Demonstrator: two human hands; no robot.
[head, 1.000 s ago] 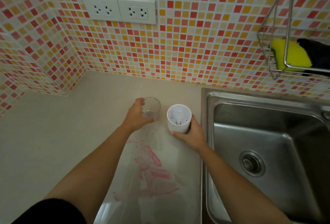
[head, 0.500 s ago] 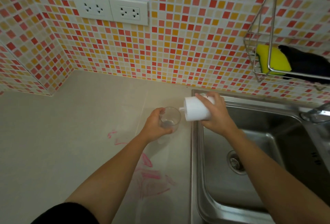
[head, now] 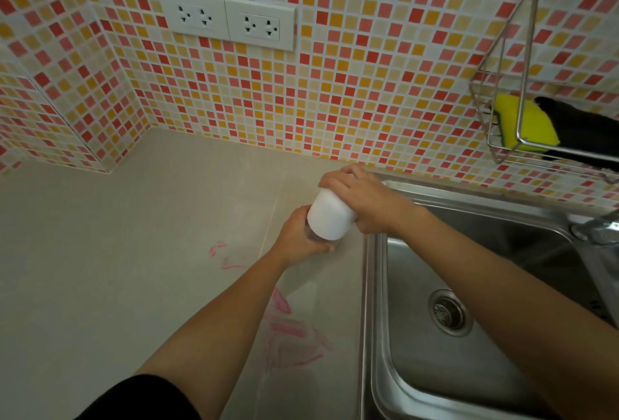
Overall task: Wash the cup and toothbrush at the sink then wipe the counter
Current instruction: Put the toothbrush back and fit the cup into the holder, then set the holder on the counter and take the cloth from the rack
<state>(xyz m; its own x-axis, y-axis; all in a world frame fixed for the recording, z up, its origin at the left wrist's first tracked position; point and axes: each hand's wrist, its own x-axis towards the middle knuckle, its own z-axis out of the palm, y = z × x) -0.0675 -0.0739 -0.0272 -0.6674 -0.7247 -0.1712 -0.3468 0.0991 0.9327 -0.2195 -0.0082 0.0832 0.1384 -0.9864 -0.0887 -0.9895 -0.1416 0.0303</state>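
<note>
Where the counter (head: 134, 252) meets the steel rim of the sink (head: 418, 336), the white cup (head: 330, 218) is held tipped, its lower end down over the clear cup (head: 311, 234). The right hand (head: 365, 200) curls its fingers round the white cup's smooth, matte, rounded body. The left hand (head: 301, 238) wraps round the clear cup, which is mostly hidden; whether that cup rests on the counter cannot be told. Both cups lie just left of the sink's edge, short of the basin. Pink smears (head: 291, 336) mark the pale, glossy counter nearer the viewer, and open surface extends leftward. The basin is brushed steel with a round drain (head: 448, 315). Small square tiles (head: 368, 84) in red, orange and cream cover the wall, bearing two white sockets (head: 226, 19). A wire rack (head: 522, 84) holds a yellow sponge (head: 526, 125) beside a black cloth (head: 582, 128).
</note>
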